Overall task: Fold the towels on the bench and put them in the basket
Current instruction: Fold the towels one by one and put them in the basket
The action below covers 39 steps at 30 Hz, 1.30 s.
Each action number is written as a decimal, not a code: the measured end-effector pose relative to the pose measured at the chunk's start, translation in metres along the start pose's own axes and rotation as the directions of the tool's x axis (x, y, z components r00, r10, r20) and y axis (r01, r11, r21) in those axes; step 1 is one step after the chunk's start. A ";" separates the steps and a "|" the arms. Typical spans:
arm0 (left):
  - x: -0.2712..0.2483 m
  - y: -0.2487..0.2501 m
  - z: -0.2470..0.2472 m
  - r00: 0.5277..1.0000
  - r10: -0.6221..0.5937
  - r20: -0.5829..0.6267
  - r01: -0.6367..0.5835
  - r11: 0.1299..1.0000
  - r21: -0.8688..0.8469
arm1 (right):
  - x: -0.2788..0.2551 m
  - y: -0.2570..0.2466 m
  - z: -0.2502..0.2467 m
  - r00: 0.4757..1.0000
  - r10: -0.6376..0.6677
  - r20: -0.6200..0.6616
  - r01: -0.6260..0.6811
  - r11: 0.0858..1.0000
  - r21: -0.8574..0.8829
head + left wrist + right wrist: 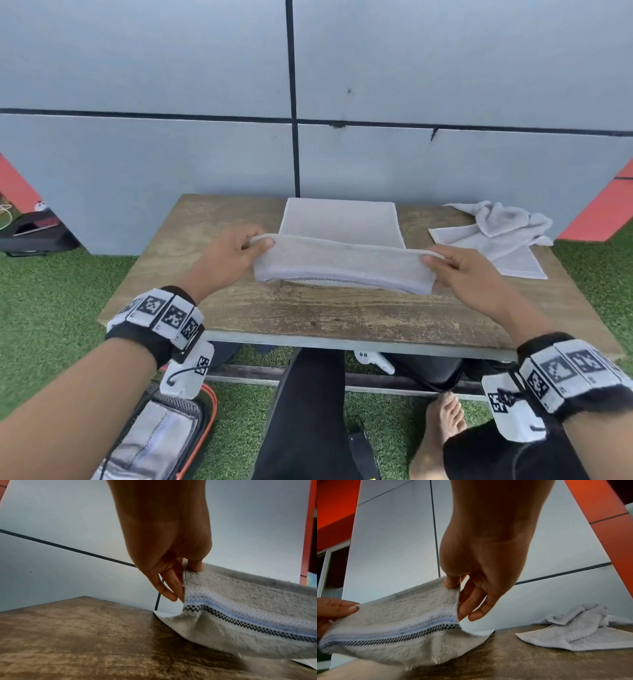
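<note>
1. At centre left of the head view, our left hand (233, 255) is pinching the left end of the towel (342, 263); the thumb is pressing on top and the fingers (173, 588) are lying behind the cloth.
2. In the middle of the frame, we are holding the towel's near edge up off the worktop (308, 311) while its far half is lying flat toward the wall. It is sagging between our hands, so we are judging it soft, light and limp; the corners, by the striped band (240, 616), look the surest places to hold.
3. At centre right, our right hand (462, 270) is clamping the opposite corner in the same way.
4. At upper right, a crumpled towel (496, 233) is waiting on the worktop, well apart.
</note>
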State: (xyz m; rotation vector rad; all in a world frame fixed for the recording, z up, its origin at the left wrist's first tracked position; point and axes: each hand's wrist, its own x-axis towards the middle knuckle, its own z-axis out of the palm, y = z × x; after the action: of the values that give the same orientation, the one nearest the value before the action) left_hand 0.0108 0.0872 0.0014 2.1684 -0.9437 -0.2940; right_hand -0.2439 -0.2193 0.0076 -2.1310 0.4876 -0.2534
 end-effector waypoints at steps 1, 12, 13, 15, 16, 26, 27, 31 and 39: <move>-0.003 0.002 -0.002 0.999 -0.016 0.041 0.016 1.000 0.005 | -0.004 -0.002 -0.002 0.999 0.019 0.031 -0.020 0.999 0.032; -0.008 0.031 -0.009 0.853 -0.122 0.507 0.283 0.925 -0.253 | -0.006 -0.014 -0.026 0.926 0.220 0.308 -0.268 0.955 0.124; -0.005 0.030 -0.007 0.869 -0.130 0.478 0.283 0.922 -0.264 | -0.002 -0.014 -0.026 0.937 0.218 0.272 -0.262 0.956 0.135; 0.005 0.025 -0.001 0.905 -0.158 0.395 0.281 0.919 -0.275 | 0.007 -0.012 -0.025 0.956 0.216 0.196 -0.243 0.962 0.126; 0.011 0.020 0.003 0.918 -0.171 0.357 0.277 0.921 -0.272 | 0.012 -0.010 -0.023 0.963 0.221 0.157 -0.241 0.962 0.126; 0.084 -0.002 0.046 0.951 -0.305 -0.050 0.286 0.929 -0.234 | 0.094 0.023 0.001 0.960 0.251 -0.126 -0.253 0.967 -0.002; 0.095 -0.004 0.047 0.946 -0.313 -0.081 0.288 0.930 -0.230 | 0.106 0.027 0.001 0.961 0.234 -0.149 -0.240 0.970 -0.025; 0.134 -0.015 0.053 0.939 -0.305 -0.162 0.284 0.948 -0.141 | 0.157 0.043 0.001 0.957 0.172 -0.233 -0.212 0.965 -0.158; 0.184 -0.049 0.086 0.929 -0.311 -0.202 0.346 0.924 0.164 | 0.211 0.087 0.028 0.951 0.229 -0.208 -0.292 0.885 -0.362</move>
State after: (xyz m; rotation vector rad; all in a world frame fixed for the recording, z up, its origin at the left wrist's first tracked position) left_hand 0.1261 -0.0668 -0.0786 2.4907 -0.5242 -0.1730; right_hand -0.0651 -0.3349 -0.0797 -2.4044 0.9827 -0.1840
